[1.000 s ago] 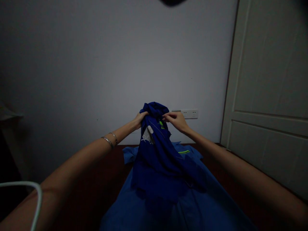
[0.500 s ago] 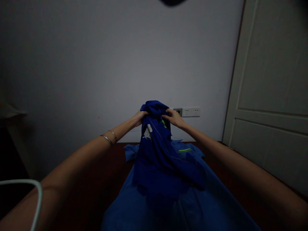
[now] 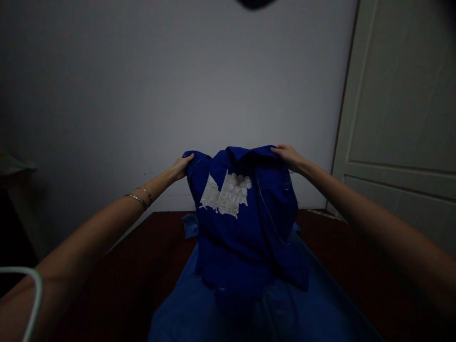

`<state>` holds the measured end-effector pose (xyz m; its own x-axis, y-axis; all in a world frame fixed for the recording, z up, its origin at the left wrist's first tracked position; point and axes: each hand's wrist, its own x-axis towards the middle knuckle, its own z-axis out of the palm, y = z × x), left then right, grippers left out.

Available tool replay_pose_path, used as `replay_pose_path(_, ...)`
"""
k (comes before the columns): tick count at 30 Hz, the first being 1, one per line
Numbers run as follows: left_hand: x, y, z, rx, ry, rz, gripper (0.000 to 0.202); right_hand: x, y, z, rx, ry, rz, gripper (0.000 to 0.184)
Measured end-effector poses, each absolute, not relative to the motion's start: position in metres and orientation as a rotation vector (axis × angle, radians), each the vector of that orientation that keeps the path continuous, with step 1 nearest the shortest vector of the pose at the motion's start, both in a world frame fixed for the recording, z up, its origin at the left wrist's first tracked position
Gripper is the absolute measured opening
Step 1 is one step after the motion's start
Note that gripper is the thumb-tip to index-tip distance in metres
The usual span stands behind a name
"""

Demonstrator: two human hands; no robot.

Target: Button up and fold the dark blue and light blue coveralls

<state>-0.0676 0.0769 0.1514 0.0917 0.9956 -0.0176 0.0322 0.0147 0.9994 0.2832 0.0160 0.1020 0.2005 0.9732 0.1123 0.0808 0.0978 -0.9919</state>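
A dark blue garment [image 3: 235, 242], perhaps a work shirt or jacket turned inside out, hangs stretched between my two hands. White embroidery backing [image 3: 228, 197] shows on its upper part, and a pale seam line runs down its right side. My left hand [image 3: 182, 166] is closed on the upper left corner of the cloth. At the upper right edge, my right hand [image 3: 288, 156] pinches the fabric. Beneath, a lighter blue garment [image 3: 192, 304] lies spread out, partly covered by the hanging cloth.
Dark red surface [image 3: 142, 266] lies under the garments, against a grey wall [image 3: 178, 85]. A pale panelled door [image 3: 399, 118] stands at the right. A white cable [image 3: 37, 289] curves at the lower left, near my left forearm.
My hands have moved apart, left and right, spreading the bunched dark blue garment wide. Its white backing now shows fully, and the cloth covers the wall socket and the light blue garment's green stripe.
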Motion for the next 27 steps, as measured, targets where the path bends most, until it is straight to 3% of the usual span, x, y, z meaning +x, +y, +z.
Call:
replay_pose_path(6, -0.101, 0.091, 0.168, 1.242, 1.222, 1.127, 0.013, 0.308, 0.016, 0.079, -1.431, -1.157, 0.816, 0.02)
replay_pose_path(14, -0.16, 0.068, 0.179, 1.142, 1.434, 0.541, 0.018, 0.311, 0.018, 0.04, -1.408, -1.14, 0.762, 0.023)
replay_pose_path(17, -0.17, 0.061, 0.174, 0.981, 1.604, 0.178, 0.012, 0.307, 0.018, 0.044, -1.317, -1.208, 0.77, 0.025)
replay_pose_path(20, -0.158, 0.063, 0.159, 1.03, 1.762, -0.026, 0.02, 0.292, 0.016, 0.057, -1.189, -1.315, 0.821, 0.028)
replay_pose_path(22, -0.134, 0.064, 0.146, 1.286, 1.705, -0.026, 0.032, 0.277, 0.015, 0.068, -1.129, -1.377, 0.831, 0.028)
replay_pose_path(25, -0.084, 0.055, 0.132, 1.748, 1.34, 0.353, 0.06, 0.253, 0.015, 0.085, -1.063, -1.456, 0.836, 0.026)
replay_pose_path(27, -0.052, 0.045, 0.129, 1.909, 1.026, 0.505, 0.059, 0.24, 0.015, 0.093, -1.023, -1.481, 0.843, 0.027)
